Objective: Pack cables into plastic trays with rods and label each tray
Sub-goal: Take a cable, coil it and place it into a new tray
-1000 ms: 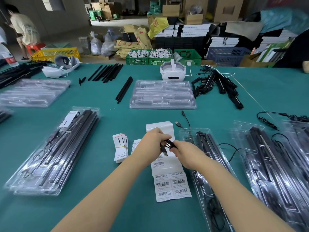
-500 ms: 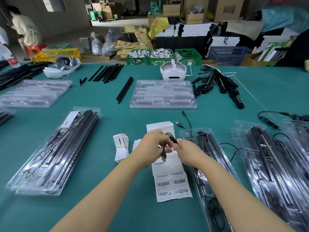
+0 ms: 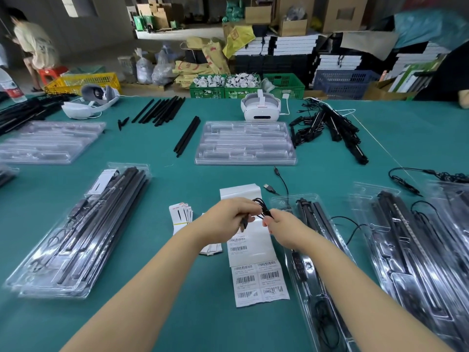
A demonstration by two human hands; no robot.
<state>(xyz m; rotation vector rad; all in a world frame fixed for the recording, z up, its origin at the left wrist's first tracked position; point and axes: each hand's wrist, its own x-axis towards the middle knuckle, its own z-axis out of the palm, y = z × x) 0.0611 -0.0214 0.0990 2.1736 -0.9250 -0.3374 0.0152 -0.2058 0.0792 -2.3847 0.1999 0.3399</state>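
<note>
Both hands pinch a coiled black cable (image 3: 261, 208) above the label sheet (image 3: 253, 247) at centre counter, left hand (image 3: 228, 219) gripping the loops, right hand (image 3: 280, 224) the end. Loosened fingers could let the coil spring open, missing the open tray (image 3: 317, 250) at 3 o'clock.

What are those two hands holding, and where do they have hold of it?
A bundled black cable. The left hand grips one side of the loops, the right hand pinches the other side.
</note>
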